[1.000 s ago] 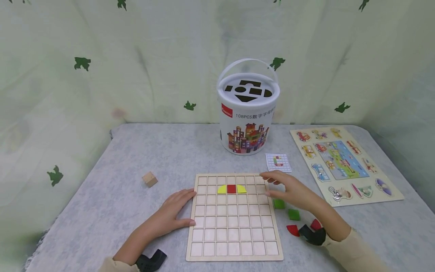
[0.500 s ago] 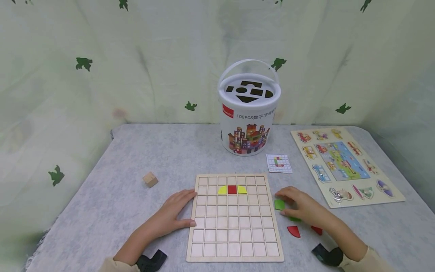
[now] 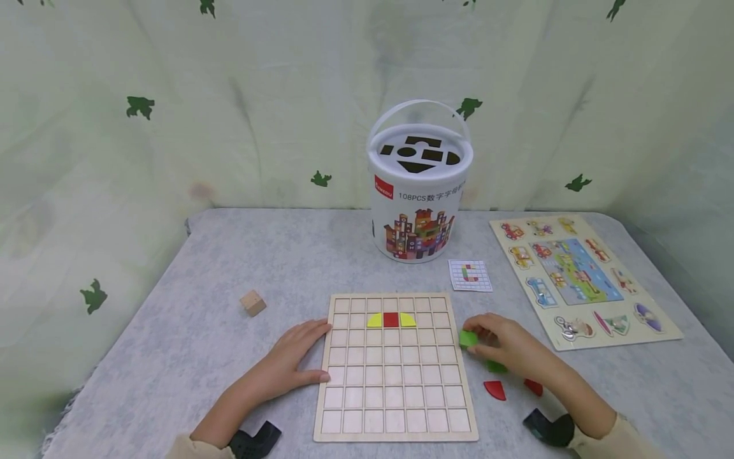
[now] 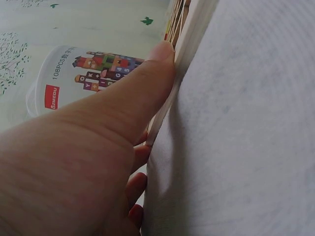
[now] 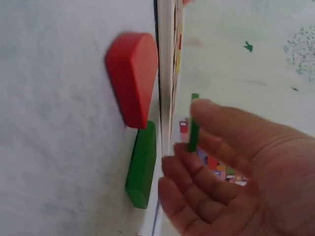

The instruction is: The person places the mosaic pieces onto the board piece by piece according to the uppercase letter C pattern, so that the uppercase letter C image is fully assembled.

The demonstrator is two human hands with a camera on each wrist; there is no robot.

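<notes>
- Right hand (image 3: 504, 349): thumb and fingertips pinch a small flat green square tile (image 3: 467, 338), lifted off the grey table (image 3: 229, 255) just beside the right edge of the pale wooden grid board (image 3: 395, 433).
- Left hand (image 3: 289, 360): fingers straight, lying flat on the table, with fingertips against the board's left edge; it holds nothing.
- A second green square tile (image 3: 496, 366) lies partly under the right hand.
- Two red quarter-round tiles (image 3: 496, 389) lie near it.
- On the board: a red square tile (image 3: 391, 319) sits between two yellow quarter-round tiles (image 3: 374, 320).
</notes>
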